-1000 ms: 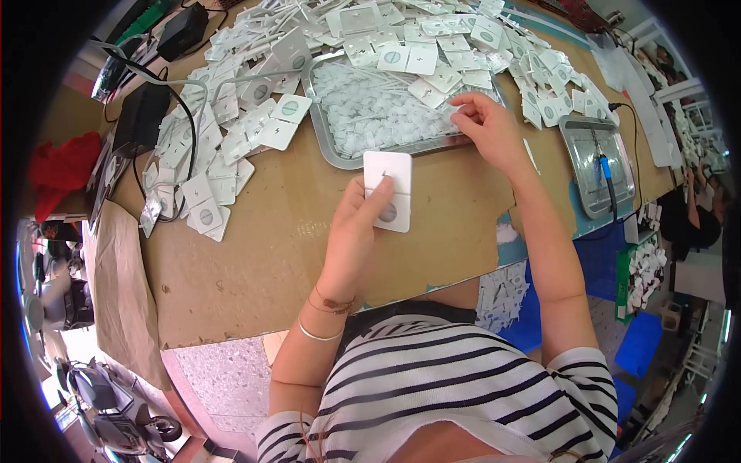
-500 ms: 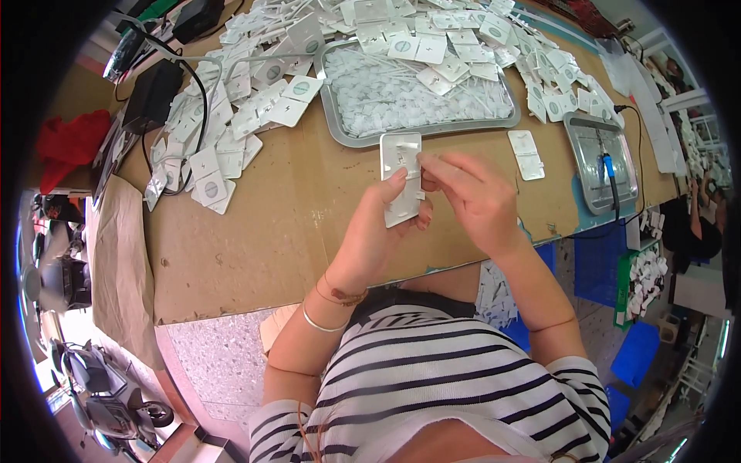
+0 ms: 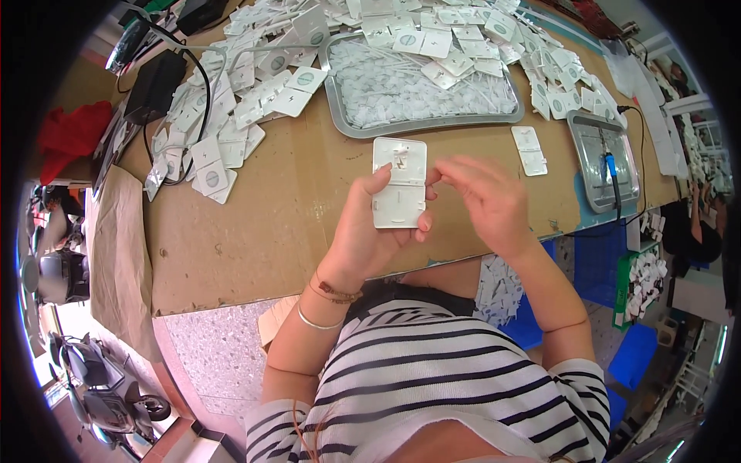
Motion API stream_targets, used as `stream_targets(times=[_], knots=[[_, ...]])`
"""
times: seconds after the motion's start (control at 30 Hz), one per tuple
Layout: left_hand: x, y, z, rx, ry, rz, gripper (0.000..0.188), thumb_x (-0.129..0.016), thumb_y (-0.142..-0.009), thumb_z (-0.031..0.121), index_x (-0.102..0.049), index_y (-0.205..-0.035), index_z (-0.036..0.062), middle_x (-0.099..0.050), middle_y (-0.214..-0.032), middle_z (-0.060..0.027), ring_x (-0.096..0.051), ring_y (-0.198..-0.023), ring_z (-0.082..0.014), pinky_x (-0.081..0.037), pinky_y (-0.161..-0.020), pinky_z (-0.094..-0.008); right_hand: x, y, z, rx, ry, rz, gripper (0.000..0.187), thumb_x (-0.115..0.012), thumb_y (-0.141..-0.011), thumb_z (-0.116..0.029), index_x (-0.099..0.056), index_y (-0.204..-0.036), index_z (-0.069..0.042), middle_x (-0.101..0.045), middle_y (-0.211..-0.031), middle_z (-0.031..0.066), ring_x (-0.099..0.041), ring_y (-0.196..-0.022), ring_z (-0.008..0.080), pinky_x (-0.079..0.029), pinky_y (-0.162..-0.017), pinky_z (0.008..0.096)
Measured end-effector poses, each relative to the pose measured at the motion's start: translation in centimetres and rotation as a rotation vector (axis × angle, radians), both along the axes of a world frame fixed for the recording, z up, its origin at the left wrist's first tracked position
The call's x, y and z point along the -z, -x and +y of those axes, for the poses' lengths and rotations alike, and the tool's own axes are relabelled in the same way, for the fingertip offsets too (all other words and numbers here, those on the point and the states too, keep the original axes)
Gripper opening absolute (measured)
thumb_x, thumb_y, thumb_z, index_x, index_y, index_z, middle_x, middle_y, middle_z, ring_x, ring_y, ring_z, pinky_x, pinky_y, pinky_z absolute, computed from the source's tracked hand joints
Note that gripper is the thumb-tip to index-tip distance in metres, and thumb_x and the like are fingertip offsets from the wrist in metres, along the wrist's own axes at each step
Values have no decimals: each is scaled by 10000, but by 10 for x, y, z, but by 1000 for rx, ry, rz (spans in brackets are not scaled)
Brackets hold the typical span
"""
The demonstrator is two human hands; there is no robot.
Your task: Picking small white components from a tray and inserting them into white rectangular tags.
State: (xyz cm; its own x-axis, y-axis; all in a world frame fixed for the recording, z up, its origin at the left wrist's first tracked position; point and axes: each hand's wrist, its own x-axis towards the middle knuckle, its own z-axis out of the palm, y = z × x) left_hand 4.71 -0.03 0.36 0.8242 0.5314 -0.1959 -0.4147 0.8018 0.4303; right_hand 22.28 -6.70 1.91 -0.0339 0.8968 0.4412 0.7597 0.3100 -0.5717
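My left hand (image 3: 370,220) is closed on a white hinged plastic case (image 3: 400,207), spread flat and upright over the table. The thumb lies on its left edge and the fingertips come round from behind at the right. In its upper half is a cut-out with a zigzag mark. Beside the case's right edge, my right hand (image 3: 490,197) has its fingers bent and drawn together toward the thumb; whatever is between the tips is too small or hidden to make out. A similar opened white case (image 3: 529,150) lies on the table to the right.
Ahead stands a metal tray (image 3: 340,116) of small translucent white parts. Piles of white cases (image 3: 301,81) surround it. A smaller metal tray (image 3: 621,193) at right holds a blue-tipped corded tool (image 3: 610,166). Black adapter (image 3: 154,91) and cables lie left on the cardboard-covered table (image 3: 231,255).
The case in my left hand has turned to face me more squarely, and a stick-like piece across its upper half no longer shows. My right hand has drawn slightly away to the right.
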Motion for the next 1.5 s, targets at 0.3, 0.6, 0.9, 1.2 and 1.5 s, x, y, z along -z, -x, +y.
stream_targets(times=[0.3, 0.6, 0.9, 1.2, 1.5], knots=[[-20, -5, -12, 29, -434, 368, 772, -173, -927, 613, -518, -1135, -46, -616, -915, -139, -650, -717, -193, -547, -507, -275, -7, 21, 9, 16, 173, 831, 77, -672, -804, -32, -634, -871, -25, -492, -1278, 132, -492, -1106, 206, -443, -874, 278], [-24, -1, -14, 40, -571, 417, 757, -186, -944, 582, -549, -1085, -68, -632, -890, -145, -648, -737, -185, -542, -514, -276, -5, 37, 5, 202, 277, 980, 176, -658, -839, -68, -548, -973, -38, -574, -1085, 84, -556, -857, 92, -473, -551, 189], [0, -24, -15, -178, -1118, 779, 399, -428, -964, 318, -579, -947, -51, -627, -777, -144, -623, -652, -169, -491, -505, -312, 3, 8, 1, 218, 298, 1052, 288, -646, -844, -67, -506, -1095, -38, -600, -949, 45, -557, -790, 80, -458, -705, 212], [25, -129, 4, -33, -2077, 1093, 351, -437, -936, 226, -665, -773, 14, -633, -656, -154, -629, -602, -333, -510, -530, -396, 7, -84, -30, 686, 184, 434, 234, -607, -880, -141, -594, -1090, -36, -611, -936, 27, -547, -813, 89, -446, -724, 228], [-6, -165, 35, 14, -1834, 1390, 377, -507, -894, 354, -672, -714, 66, -644, -683, -141, -635, -610, -321, -498, -511, -406, 7, -106, -9, 614, 115, 424, 233, -628, -867, -168, -613, -1043, -16, -641, -926, 45, -579, -803, 90, -463, -697, 238]])
